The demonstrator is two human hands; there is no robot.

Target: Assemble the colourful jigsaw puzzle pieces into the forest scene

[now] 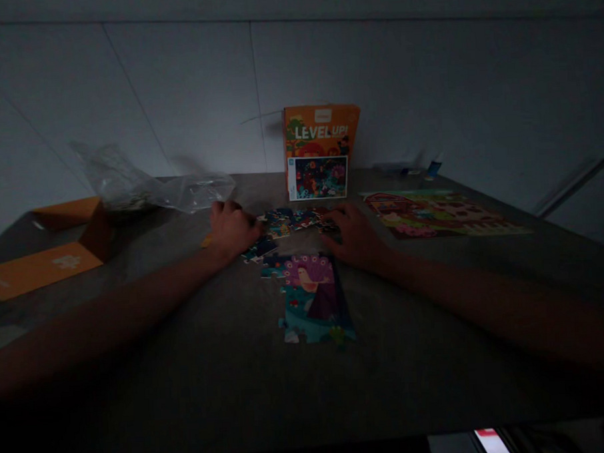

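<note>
A partly joined jigsaw puzzle (310,296) lies on the grey table in front of me, showing a purple peacock on a teal ground. Beyond it are loose jigsaw pieces (282,225), some overlapping. At their left edge rests my left hand (232,229), fingers bent and thumb apart, with no piece visible in it. My right hand (352,237) is over the right end of the pieces, its fingers spread and touching them. Dim light hides what is under both palms.
An orange puzzle box (322,129) stands at the back, a small picture card (318,178) leaning on it. Clear plastic bags (190,191) and an open orange box part (43,268) lie left. A farm picture puzzle (441,214) lies right, near a small blue-labelled item (433,169).
</note>
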